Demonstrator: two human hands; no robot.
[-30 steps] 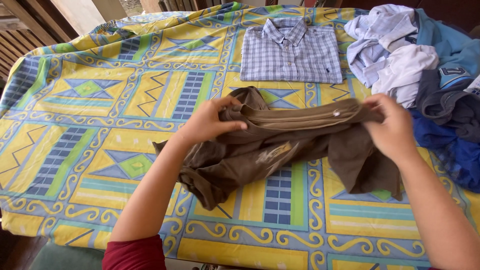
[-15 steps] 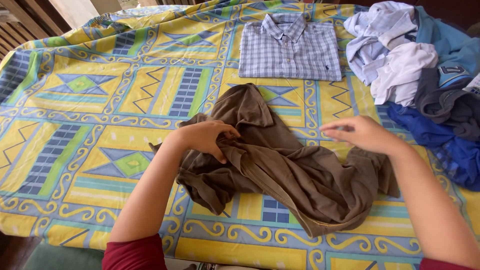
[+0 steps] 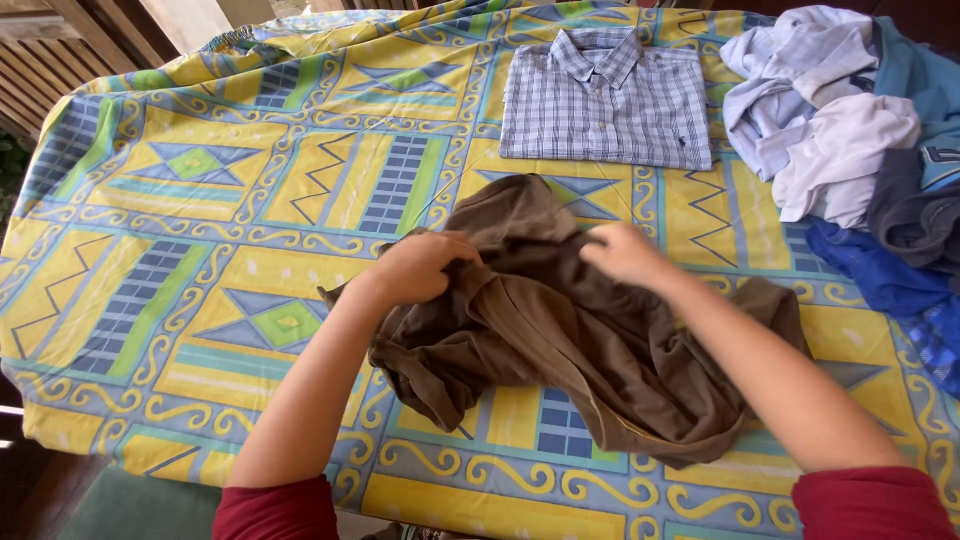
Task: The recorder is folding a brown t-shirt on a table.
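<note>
From the head camera, a brown shirt (image 3: 560, 340) lies crumpled on a table (image 3: 200, 200) draped with a yellow, blue and green patterned cloth, sitting a little toward the near edge and roughly midway between the left and right edges. The left hand (image 3: 420, 268) is closed on a bunch of the brown fabric at the garment's left side, fingers curled into the folds. The right hand (image 3: 622, 252) is down on the same shirt just to the right of it, fingers bent and pinching the cloth near the upper middle; the two hands are close together but not touching. Both forearms reach in from the near edge, with dark red sleeves (image 3: 275, 510) pushed up at the bottom of the view (the right forearm lies across the right half of the shirt and hides part of it).

Toward the far edge, just beyond the brown shirt, a blue and white checked shirt (image 3: 605, 100) lies neatly folded with its collar facing away. At the far right corner sits a loose pile of clothes (image 3: 850, 140): pale blue and white pieces on top, a grey one and bright blue ones spilling down along the right edge. Wooden slats (image 3: 40, 80) show past the table's far left corner.
</note>
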